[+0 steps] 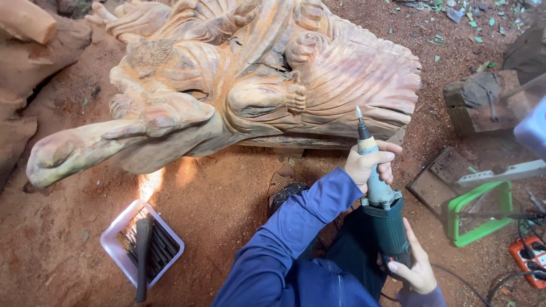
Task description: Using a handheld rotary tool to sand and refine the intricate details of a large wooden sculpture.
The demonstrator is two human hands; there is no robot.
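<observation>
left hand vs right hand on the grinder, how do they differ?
The left hand wraps the grinder's pale neck, near the tip; the right hand cups the dark green body at the rear, near the cord. The left arm's blue sleeve shows along its length; the right hand's shows only at the cuff. Both grip the same grinder, its tip pointing at the wood carving.
</observation>
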